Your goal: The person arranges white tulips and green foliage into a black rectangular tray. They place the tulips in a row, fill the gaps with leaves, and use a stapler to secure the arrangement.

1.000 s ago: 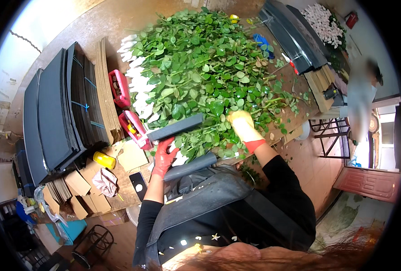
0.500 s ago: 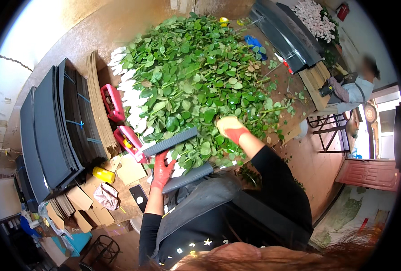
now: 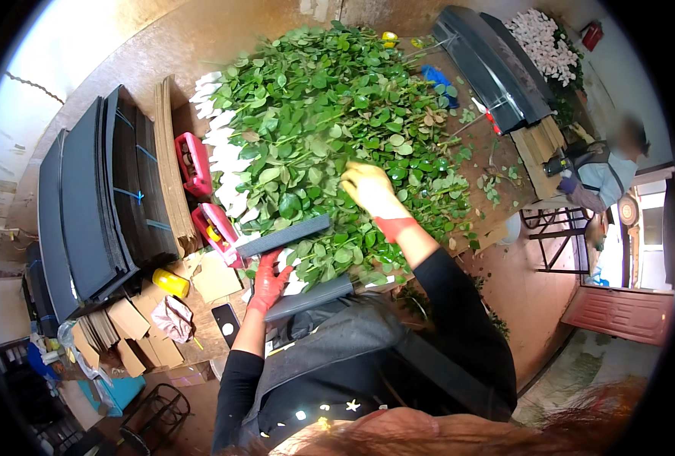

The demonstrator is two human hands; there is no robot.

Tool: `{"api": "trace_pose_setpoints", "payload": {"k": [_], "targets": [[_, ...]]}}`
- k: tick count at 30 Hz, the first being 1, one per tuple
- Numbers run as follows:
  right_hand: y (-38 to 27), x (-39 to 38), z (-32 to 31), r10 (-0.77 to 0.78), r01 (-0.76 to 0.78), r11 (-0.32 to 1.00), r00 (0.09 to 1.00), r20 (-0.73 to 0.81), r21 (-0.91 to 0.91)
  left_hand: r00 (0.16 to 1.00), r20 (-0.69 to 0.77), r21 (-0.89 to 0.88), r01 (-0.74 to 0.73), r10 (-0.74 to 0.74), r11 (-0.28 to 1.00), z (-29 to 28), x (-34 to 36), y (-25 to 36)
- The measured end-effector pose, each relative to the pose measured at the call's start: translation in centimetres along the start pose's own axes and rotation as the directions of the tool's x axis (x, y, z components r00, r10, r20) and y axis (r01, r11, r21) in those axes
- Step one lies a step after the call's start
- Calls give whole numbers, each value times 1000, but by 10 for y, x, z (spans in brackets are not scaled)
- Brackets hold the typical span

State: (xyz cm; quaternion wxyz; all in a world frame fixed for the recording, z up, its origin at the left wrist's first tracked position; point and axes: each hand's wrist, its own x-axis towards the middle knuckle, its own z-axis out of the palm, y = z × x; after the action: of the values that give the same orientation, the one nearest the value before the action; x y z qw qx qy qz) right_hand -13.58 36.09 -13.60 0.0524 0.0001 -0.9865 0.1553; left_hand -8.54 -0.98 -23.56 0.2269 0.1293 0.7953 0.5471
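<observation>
Leafy green stems blanket a worktable, their white-covered tips lined up along the left side of the heap. Nearest the wearer, a smaller share of the greenery lies between an upright grey strip and a dark grey flap, with nothing closed over it. The work looks partway along: the tips are covered and set in a row, while most of the heap lies outside that grey trough. The right hand, gloved in yellow over a red cuff, is down on the leaves; whether its fingers grip a stem cannot be told. The left hand, in a red glove, sits at the trough's left end, thumb apart from fingers whose ends pass out of sight by the strip, so its hold is also unclear.

Just left of the heap stand two pinkish-red holders; the lower holder contains something yellow, and the upper holder something brownish, perhaps a roll, though the view is small. A yellow jar lies on its side near a phone. Beyond the table's right edge stands a white bucket, its contents hidden; farther off, a co-worker is at another table.
</observation>
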Motion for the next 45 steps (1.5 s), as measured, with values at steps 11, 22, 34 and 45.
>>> {"api": "trace_pose_setpoints", "payload": {"k": [11,22,34,45], "targets": [[11,30,-44,-31,97,931,982,-188,351,998,-9,26,-63,63,998,7,2,2],[-58,-50,-160,-222,244,970,878,-423,-3,993,-50,95,-99,104,991,1,-2,-5],[6,-101,-40,346,-101,806,879,327,-583,980,-43,295,-174,195,940,8,7,-2],[-138,-35,55,60,66,984,753,655,-166,935,-124,254,-293,332,922,14,10,-10]]}}
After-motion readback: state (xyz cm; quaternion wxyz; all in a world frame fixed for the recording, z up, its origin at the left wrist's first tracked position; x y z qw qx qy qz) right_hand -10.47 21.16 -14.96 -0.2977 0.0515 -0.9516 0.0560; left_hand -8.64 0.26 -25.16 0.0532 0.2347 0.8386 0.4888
